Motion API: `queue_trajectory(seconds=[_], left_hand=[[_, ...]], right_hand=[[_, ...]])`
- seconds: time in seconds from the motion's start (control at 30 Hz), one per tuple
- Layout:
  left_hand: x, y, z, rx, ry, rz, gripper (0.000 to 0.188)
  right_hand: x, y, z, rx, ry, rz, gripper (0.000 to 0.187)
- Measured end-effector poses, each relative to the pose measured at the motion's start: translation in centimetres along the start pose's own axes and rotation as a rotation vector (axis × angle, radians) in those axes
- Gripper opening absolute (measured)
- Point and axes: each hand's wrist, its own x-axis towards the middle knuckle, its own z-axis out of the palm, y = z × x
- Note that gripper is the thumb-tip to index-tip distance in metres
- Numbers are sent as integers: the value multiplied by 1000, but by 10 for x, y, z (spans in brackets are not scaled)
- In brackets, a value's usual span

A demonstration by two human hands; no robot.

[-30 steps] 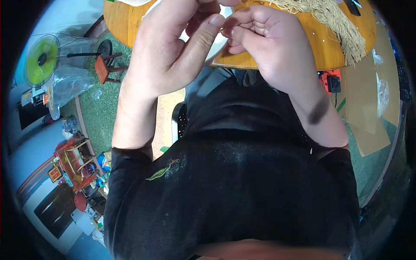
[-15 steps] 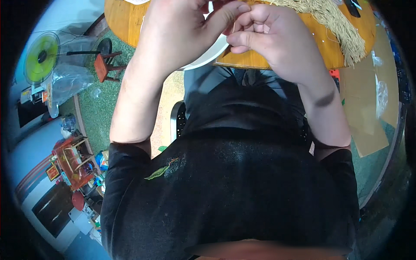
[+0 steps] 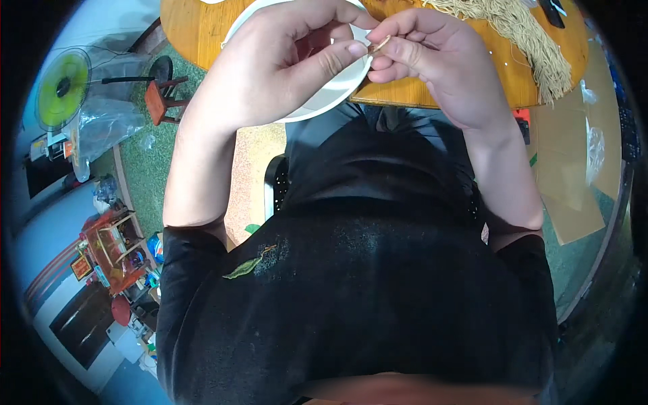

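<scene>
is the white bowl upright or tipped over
Upright. The white bowl sits on the wooden table with its rim up, under the left hand. What it holds cannot be told.

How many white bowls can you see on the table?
1: a white bowl at the near edge of the wooden table, under the left hand. Another white rim at the top edge may be a second.

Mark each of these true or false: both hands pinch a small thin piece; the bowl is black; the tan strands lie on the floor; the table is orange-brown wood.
1. The left hand and the right hand pinch a small thin piece between them. True.
2. The bowl is black. False: it is white.
3. The tan strands lie on the floor. False: they lie on the table.
4. The table is orange-brown wood. True.
</scene>
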Motion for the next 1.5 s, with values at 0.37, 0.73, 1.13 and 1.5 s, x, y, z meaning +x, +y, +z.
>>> queue_trajectory(seconds=[0.37,0.73,1.13,1.5], left_hand=[[0,0,15,322,195,226,21],[9,-16,22,-30,285,516,8],[1,0,20,-12,240,-90,5],[-1,18,21,49,279,-185,7]], right_hand=[[29,47,-3,301,-248,-777,6],[-7,-13,23,191,281,93,12],[-5,-14,28,197,282,91,14],[-1,-5,33,3,246,-102,7]])
